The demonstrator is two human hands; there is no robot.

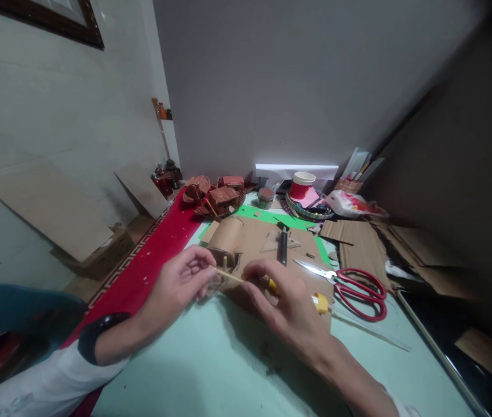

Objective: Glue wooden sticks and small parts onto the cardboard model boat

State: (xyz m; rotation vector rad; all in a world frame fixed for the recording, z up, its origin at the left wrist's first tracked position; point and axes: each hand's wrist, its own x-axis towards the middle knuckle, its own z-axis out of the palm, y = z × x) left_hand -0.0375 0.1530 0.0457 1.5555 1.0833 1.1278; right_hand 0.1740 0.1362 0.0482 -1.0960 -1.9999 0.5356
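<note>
Thin wooden stick, pale tan, straight & slim, gripped at both ends near ctr of frame, a bit below the mid-height. Both ends are hidden in the grip, so total length can't be told. Visible part slopes gently down from L to R, in the air over the work area. Looks plain & unbroken, tho finer surface detail is too small to read. Short wooden stub, similar pale tan, stands approx. upright, its lower end meeting the stick's line; can't tell if the two touch or are joined.
</note>
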